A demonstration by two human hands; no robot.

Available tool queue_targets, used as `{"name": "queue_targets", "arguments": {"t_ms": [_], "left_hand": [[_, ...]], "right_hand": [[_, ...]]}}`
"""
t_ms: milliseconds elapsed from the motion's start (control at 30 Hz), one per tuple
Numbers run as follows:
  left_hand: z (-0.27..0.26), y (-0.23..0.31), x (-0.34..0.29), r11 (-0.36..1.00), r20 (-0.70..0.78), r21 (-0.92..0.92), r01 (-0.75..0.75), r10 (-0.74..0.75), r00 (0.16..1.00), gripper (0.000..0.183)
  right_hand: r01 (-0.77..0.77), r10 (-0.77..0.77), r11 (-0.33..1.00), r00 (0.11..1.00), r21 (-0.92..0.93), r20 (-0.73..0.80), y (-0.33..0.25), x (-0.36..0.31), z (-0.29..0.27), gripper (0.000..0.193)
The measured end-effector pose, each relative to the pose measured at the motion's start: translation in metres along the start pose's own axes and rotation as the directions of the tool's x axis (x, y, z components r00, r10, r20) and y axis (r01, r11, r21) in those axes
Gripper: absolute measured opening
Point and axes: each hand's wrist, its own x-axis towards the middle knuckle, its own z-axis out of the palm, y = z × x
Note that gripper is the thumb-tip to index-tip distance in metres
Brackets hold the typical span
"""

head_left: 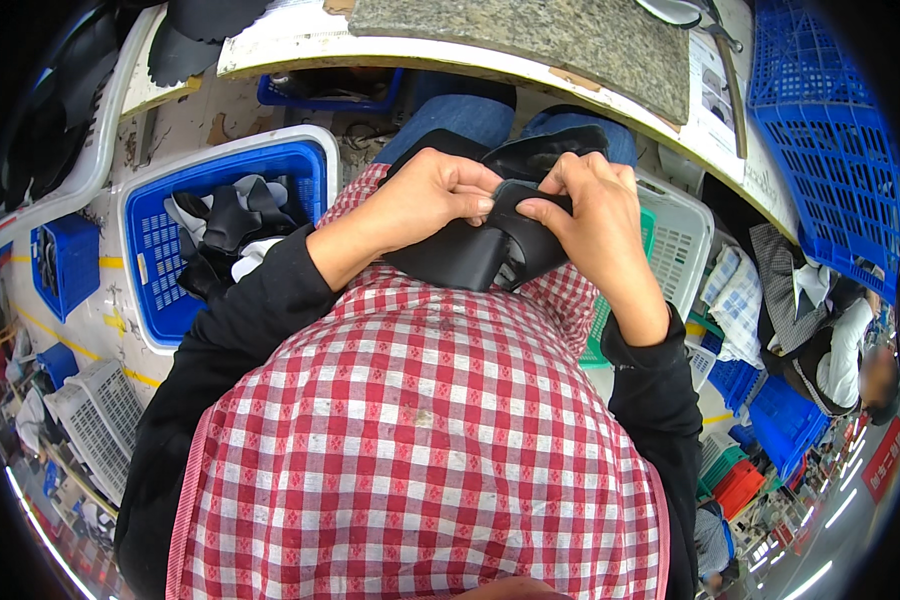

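Note:
A black leather-like piece [460, 252], folded and with a thick edge, lies across my lap. My left hand [420, 203] pinches its upper edge between thumb and fingers. Close beside it, my right hand [595, 205] grips the same piece, thumb pressed on the top and fingers bent over the far side. More black material [545, 150] rests on my knees beyond the hands; whether it joins the held piece I cannot tell. A red and white checked apron [420, 430] covers my front below the piece.
Ahead is a workbench with a stone slab [550, 50]. To the left stands a blue basket [160, 240] in a white one, holding black and grey pieces. A pale crate [685, 235] is close on the right. A blue crate [820, 130] sits at the bench's right end.

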Motion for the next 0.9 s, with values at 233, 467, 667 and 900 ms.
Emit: {"name": "queue_targets", "arguments": {"t_ms": [233, 467, 667, 900], "left_hand": [[0.007, 0.001, 0.002, 0.997, -0.061, -0.073, 0.034, -0.038, 0.997, 0.015], [0.004, 0.000, 0.003, 0.996, -0.148, 0.063, -0.057, 0.066, 0.987, 0.014], [-0.001, 0.003, 0.014, 0.990, 0.031, 0.099, -0.097, 0.094, 0.995, 0.023], [0.002, 0.026, 0.021, 0.952, 0.125, 0.292, -0.088, 0.053, 0.991, 0.023]], "right_hand": [[0.010, -0.010, 1.000, 1.000, 0.006, 0.029, 0.000, 0.002, 0.005, 0.032], [-0.474, 0.429, 0.787, 0.880, 0.395, 0.203, 0.027, -0.003, -0.023, 0.047], [-0.372, 0.311, 0.766, 0.928, 0.524, 0.204, 0.030, -0.024, -0.012, 0.022], [-0.369, 0.326, 0.802, 0.929, 0.470, 0.174, 0.006, -0.023, -0.005, 0.028]]}}
